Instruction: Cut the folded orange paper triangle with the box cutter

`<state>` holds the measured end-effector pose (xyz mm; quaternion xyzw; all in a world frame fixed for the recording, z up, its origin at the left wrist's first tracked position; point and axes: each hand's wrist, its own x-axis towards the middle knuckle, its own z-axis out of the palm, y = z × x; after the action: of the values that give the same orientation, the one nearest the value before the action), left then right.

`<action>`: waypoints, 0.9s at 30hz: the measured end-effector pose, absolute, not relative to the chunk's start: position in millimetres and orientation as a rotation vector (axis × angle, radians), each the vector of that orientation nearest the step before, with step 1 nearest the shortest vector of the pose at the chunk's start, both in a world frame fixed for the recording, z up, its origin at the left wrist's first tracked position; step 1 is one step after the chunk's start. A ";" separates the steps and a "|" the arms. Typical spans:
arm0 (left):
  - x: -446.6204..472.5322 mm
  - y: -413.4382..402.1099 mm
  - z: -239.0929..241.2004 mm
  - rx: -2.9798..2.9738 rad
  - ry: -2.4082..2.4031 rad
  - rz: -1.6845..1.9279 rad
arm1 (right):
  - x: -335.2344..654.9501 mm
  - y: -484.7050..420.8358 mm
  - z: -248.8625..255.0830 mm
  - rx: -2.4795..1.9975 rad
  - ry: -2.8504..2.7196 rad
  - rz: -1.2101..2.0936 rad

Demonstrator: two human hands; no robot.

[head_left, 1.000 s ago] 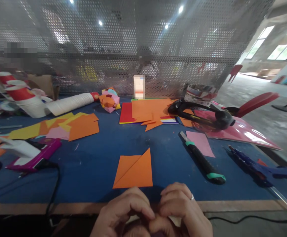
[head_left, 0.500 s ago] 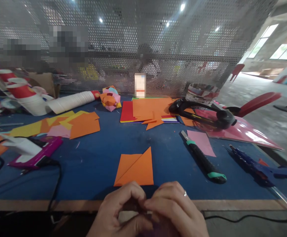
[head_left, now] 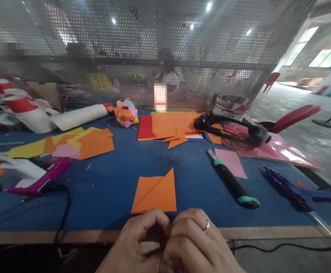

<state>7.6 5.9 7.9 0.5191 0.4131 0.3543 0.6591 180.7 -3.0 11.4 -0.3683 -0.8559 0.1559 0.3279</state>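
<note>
at the far left of the blue desk [head_left: 102, 189] lies a purple glue gun [head_left: 37, 180] with a black cord, and behind it loose yellow, pink and orange sheets [head_left: 77, 144] and a stack of paper cups [head_left: 23, 110]. toward the middle, a folded orange paper [head_left: 155, 191] lies flat, just beyond the hands. the left hand [head_left: 138, 242] and the right hand [head_left: 195, 244] meet at the near edge of the desk, curled toward each other with their fingers [head_left: 159, 222] pinched together at the tips. whatever sits between them is hidden by the knuckles, so i cannot tell what they grip. the orange paper lies just past the fingertips, apart from them. the right hand wears a ring [head_left: 206, 226]. farther right lies a black utility knife [head_left: 233, 182] beside a pink slip [head_left: 230, 163], then a blue glue gun [head_left: 296, 189] near the right edge. at the back sit a stack of coloured paper [head_left: 168, 127] and a black headset [head_left: 233, 131].
</note>
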 end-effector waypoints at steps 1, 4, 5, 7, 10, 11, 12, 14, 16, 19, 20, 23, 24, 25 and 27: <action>7.7 5.7 8.4 1.146 0.934 0.808 | 181.4 -2.0 10.5 -0.969 -2.255 0.403; 5.4 5.1 9.4 1.129 0.982 0.809 | 184.8 2.4 10.7 -0.999 -2.238 0.326; 3.8 5.2 9.3 1.159 1.009 0.804 | 186.7 3.7 11.6 -1.015 -2.217 0.285; -0.3 6.0 8.2 1.276 1.039 0.809 | 192.4 5.8 13.4 -1.043 -2.181 0.186; -7.9 9.4 4.5 1.580 0.992 0.880 | 208.4 10.5 14.8 -1.076 -2.157 -0.005; -10.7 11.2 2.8 1.706 0.976 0.908 | 215.9 13.4 14.7 -1.114 -2.138 -0.077; -13.6 13.3 0.8 1.837 0.980 0.938 | 224.1 17.2 14.5 -1.170 -2.105 -0.161; -19.2 18.9 -4.0 2.080 1.082 1.020 | 241.4 26.9 13.2 -1.372 -2.029 -0.393; -23.6 25.9 -9.1 2.262 1.289 1.111 | 257.5 37.1 11.1 -1.630 -2.020 -0.576; -26.0 37.0 -14.9 2.329 1.609 1.017 | 274.5 49.7 6.4 -1.842 -2.099 -0.674; -25.5 40.1 -15.7 2.306 1.663 0.937 | 277.9 52.9 4.8 -1.866 -2.122 -0.682; -21.1 46.2 -14.1 2.214 1.679 0.751 | 282.4 61.0 1.9 -1.921 -2.134 -0.660; -19.2 47.6 -12.4 2.191 1.663 0.711 | 282.6 63.2 1.9 -1.931 -2.126 -0.659; -17.2 48.8 -10.3 2.171 1.647 0.673 | 282.4 64.8 2.4 -1.928 -2.119 -0.661; -14.0 51.9 -5.7 2.129 1.633 0.598 | 281.5 65.0 4.9 -1.900 -2.098 -0.642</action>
<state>-14.0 51.9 -5.7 0.7597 0.5826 0.2132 0.1950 281.5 65.0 4.9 -0.6499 -0.7177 -0.2198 0.1193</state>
